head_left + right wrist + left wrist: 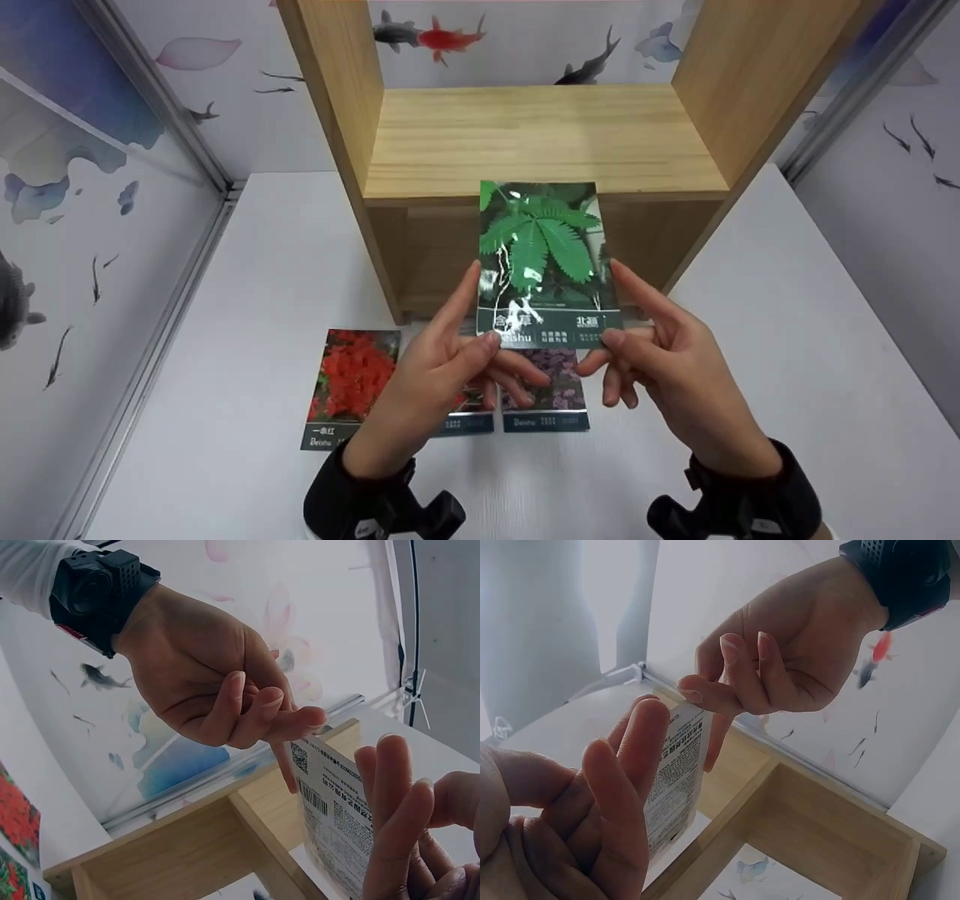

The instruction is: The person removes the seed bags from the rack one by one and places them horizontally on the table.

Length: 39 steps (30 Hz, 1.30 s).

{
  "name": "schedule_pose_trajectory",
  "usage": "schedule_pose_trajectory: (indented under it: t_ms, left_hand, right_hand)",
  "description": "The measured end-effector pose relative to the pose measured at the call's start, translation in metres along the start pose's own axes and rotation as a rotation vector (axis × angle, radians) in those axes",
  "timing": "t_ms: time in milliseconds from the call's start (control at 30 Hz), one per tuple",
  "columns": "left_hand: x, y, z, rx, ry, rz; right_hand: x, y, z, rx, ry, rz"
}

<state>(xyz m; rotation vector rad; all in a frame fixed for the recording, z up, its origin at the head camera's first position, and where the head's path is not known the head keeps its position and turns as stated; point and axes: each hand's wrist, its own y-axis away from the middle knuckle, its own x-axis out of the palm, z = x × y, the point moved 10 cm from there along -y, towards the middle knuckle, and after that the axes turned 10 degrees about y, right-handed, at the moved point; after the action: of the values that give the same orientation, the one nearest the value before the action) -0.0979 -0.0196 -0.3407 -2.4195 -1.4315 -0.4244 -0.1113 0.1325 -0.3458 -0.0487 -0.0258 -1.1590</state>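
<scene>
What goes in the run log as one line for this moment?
left hand: pinches green packet | right hand: pinches same packet | packet: held upright before wooden shelf | table: red packet, purple packet lying flat

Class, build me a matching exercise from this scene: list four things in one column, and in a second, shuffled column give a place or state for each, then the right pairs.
Things:
1. green leaf packet
2. red flower packet
3. purple flower packet
4. wooden shelf

Places or states:
A. stands at the back of the white table
B. lies flat, leftmost on the table
C. held upright by left hand and right hand
D. lies flat below the held packet

Pairs: 1-C, 2-B, 3-D, 4-A
</scene>
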Motion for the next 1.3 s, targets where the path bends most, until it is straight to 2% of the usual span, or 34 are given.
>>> schedule_pose_trajectory:
  t_ms: [300, 600, 867, 1300]
  left_hand:
    - [0.012, 0.0, 0.013, -0.007, 0.027, 0.027]
    - [0.016, -0.007, 0.038, -0.048, 0.029, 0.031]
    - [0.025, -0.011, 0.042, -0.064, -0.003, 0.037]
    - [0.021, -0.015, 0.081, -0.141, 0.016, 0.015]
  right_hand:
    - [-0.01, 0.015, -0.004, -0.018, 0.011, -0.007]
    - [-0.029, 0.026, -0.025, 0.079, 0.108, -0.095]
    - [-0.045, 0.028, -0.047, 0.159, 0.213, -0.151]
    - [-0.061, 0.036, -0.075, 0.232, 0.284, -0.161]
